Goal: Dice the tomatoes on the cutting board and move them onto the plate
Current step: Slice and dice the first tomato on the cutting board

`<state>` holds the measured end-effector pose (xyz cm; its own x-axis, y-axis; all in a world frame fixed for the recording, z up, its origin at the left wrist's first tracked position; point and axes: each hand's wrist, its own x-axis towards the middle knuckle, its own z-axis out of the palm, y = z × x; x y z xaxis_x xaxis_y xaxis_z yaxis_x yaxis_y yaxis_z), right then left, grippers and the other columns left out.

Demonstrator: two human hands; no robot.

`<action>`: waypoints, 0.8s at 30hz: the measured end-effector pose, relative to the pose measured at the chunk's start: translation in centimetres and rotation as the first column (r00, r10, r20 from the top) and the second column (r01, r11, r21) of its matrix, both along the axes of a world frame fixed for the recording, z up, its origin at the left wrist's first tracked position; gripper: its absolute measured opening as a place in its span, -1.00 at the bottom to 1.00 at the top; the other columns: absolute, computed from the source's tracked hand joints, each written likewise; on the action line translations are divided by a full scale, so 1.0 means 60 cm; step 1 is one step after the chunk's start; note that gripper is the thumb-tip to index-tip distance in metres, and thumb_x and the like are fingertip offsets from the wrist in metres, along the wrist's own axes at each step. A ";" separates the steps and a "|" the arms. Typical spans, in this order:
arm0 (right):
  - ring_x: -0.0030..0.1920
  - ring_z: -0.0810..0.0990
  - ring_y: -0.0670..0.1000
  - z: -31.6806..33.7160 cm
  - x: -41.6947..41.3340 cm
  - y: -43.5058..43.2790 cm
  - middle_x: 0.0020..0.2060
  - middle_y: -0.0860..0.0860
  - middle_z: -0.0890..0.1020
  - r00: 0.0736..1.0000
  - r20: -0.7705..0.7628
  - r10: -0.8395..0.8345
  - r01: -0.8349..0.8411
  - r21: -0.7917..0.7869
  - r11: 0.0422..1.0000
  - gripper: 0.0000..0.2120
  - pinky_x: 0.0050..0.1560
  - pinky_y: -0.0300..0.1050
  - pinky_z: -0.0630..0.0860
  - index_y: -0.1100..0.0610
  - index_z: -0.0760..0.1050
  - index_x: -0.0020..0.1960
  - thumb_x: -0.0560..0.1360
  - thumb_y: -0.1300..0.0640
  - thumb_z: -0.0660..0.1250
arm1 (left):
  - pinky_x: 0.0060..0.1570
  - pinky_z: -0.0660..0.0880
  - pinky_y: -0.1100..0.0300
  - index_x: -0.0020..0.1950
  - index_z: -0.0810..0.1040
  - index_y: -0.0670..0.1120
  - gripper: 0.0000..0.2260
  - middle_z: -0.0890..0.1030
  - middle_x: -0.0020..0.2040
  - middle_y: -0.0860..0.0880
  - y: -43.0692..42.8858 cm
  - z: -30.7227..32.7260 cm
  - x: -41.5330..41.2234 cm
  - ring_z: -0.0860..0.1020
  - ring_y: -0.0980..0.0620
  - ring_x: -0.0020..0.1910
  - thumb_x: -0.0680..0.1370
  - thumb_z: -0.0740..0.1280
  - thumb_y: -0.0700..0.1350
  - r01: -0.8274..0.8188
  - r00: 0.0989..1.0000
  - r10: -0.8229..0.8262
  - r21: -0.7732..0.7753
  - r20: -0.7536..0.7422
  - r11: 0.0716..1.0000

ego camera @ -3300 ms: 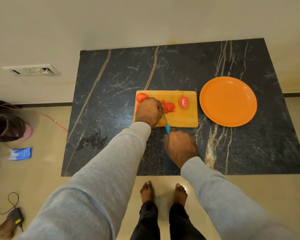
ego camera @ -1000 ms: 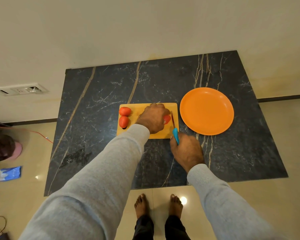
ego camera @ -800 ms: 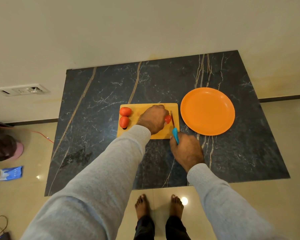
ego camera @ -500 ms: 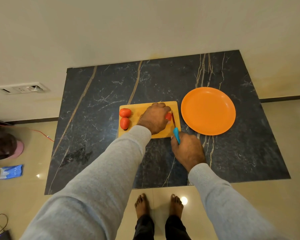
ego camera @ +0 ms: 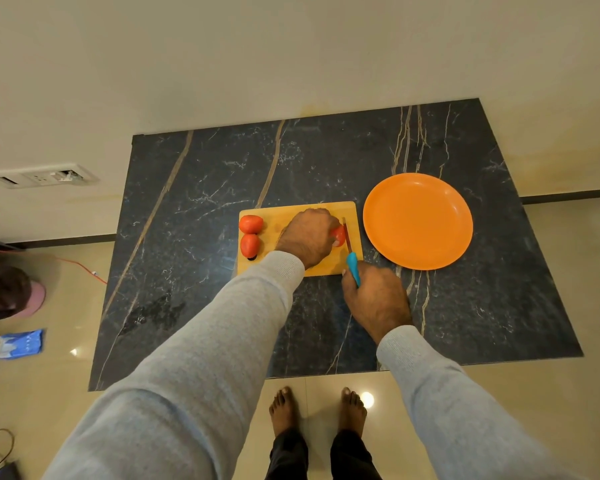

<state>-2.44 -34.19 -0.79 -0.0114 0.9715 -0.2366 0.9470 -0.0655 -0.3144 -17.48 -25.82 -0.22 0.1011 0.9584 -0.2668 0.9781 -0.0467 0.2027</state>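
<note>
Tomato piece (ego camera: 340, 235): on the right part of the cutting board (ego camera: 278, 220), pinned under the left fingers; most of it is hidden by the hand.
Whole tomatoes (ego camera: 251, 224): two, touching each other, at the board's left edge; uncut.
Left hand (ego camera: 309, 237): fingers curled down over the tomato piece, holding it steady.
Right hand (ego camera: 374, 299): wrapped round the blue handle of the knife (ego camera: 350, 254); the blade lies along the board at the right side of the piece.
Plate (ego camera: 418, 221): orange, on the bench (ego camera: 326, 161) just right of the board; nothing on it.
Done so far: judged early; cutting of one tomato is under way. Any dice under the hand cannot be seen.
Left to do: finish this piece, dice both whole tomatoes, transfer everything to the plate.
</note>
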 end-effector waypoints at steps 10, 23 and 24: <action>-0.24 0.59 0.01 0.002 -0.012 0.005 -0.25 0.00 0.57 0.999 0.048 0.024 -0.023 -0.011 1.000 -0.56 -0.22 -0.07 0.63 0.08 0.54 0.12 0.64 -0.24 0.09 | 0.38 0.54 -0.05 0.45 0.59 0.00 -0.65 0.61 0.34 -0.05 0.002 -0.003 0.008 0.57 -0.11 0.30 0.66 0.40 -0.06 0.041 0.999 -0.040 0.052 -0.019 0.998; -0.11 0.65 0.14 0.013 -0.036 0.040 -0.13 0.08 0.63 0.981 0.172 0.090 -0.076 -0.087 0.993 -0.70 -0.11 0.02 0.63 0.13 0.52 0.18 0.65 -0.05 0.18 | 0.29 0.55 0.00 0.42 0.60 -0.02 -0.67 0.63 0.29 -0.07 0.004 -0.012 0.008 0.60 -0.09 0.22 0.68 0.35 0.04 0.046 0.997 -0.042 0.058 -0.065 0.997; -0.10 0.65 0.14 0.012 -0.035 0.034 -0.10 0.08 0.63 0.979 0.180 0.101 -0.083 -0.105 0.991 -0.70 -0.10 0.00 0.62 0.13 0.50 0.21 0.66 -0.05 0.18 | 0.30 0.55 -0.01 0.43 0.59 -0.02 -0.67 0.63 0.30 -0.07 0.003 -0.012 0.009 0.60 -0.10 0.23 0.68 0.35 0.03 0.052 0.997 -0.048 0.059 -0.067 0.997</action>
<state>-4.51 -32.12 -0.07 -0.0475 0.9410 -0.3351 0.9914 0.0035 -0.1305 -16.95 -25.62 -0.91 0.1339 0.9673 -0.2156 0.9853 -0.1065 0.1339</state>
